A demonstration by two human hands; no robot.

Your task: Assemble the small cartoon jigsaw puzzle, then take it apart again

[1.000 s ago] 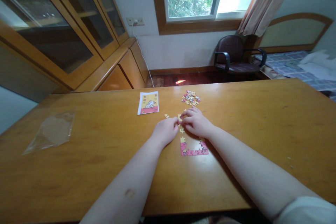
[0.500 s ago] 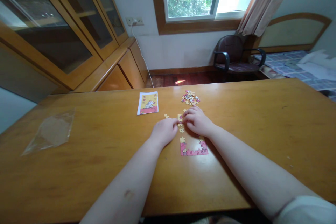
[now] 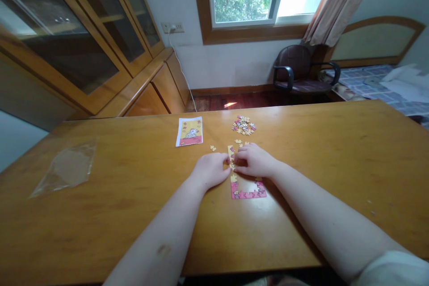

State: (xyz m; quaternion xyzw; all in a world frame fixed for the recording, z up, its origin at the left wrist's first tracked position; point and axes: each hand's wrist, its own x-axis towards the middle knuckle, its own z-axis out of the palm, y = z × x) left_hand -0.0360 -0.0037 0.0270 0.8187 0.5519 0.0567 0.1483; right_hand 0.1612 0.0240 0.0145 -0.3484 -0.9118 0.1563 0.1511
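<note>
A partly joined jigsaw border [image 3: 248,195] lies on the table, pink along its bottom and yellow higher up. My left hand [image 3: 212,170] is at the left side of the yellow column, its thumb and forefinger curled against a small yellow puzzle piece [image 3: 233,166]. From the other side my right hand [image 3: 256,161] holds the same piece with bent fingers, partly covering it. Just above sits a yellow strip of joined pieces [image 3: 231,150]. Loose yellow pieces [image 3: 238,141] lie beyond my right hand, and a single piece [image 3: 213,148] lies beyond my left.
A heap of puzzle pieces [image 3: 244,125] is near the table's far edge. Left of it lies a picture card [image 3: 190,132] with a white animal on yellow and pink. A clear plastic bag [image 3: 67,167] rests on the left. Beyond the table stands an armchair [image 3: 296,69].
Both hands have shifted slightly nearer to me along the yellow column, from the upper strip to the piece below it. More loose pieces beyond my right hand now show.
</note>
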